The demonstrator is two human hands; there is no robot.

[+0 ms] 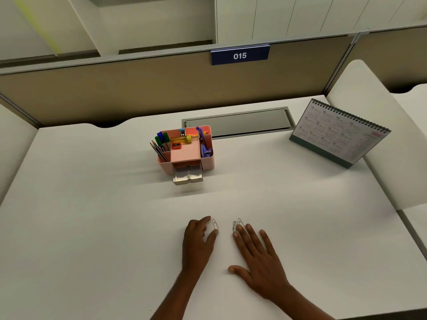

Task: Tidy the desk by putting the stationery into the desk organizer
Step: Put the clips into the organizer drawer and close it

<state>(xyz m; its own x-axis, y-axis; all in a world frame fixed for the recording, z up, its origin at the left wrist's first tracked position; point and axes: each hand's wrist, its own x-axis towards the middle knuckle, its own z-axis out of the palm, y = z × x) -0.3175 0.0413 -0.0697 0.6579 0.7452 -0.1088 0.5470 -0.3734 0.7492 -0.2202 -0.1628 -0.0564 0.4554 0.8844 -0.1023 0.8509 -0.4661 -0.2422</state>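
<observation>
A pink desk organizer (209, 155) stands mid-desk, holding markers, pencils, a sharpener and purple tools. Its clear front drawer (187, 177) is pulled out. One silver paper clip (215, 224) lies on the white desk near the front, between the index finger and thumb of my left hand (197, 239), which rests on the desk with fingers loosely curved. A small cluster of paper clips (237, 224) lies just right of it, at the fingertips of my right hand (256, 257), which lies flat with fingers straight.
A spiral desk calendar (339, 132) stands at the back right. A grey cable-tray lid (238, 122) is set into the desk behind the organizer. A tan partition (138, 88) with a "015" sign closes the back.
</observation>
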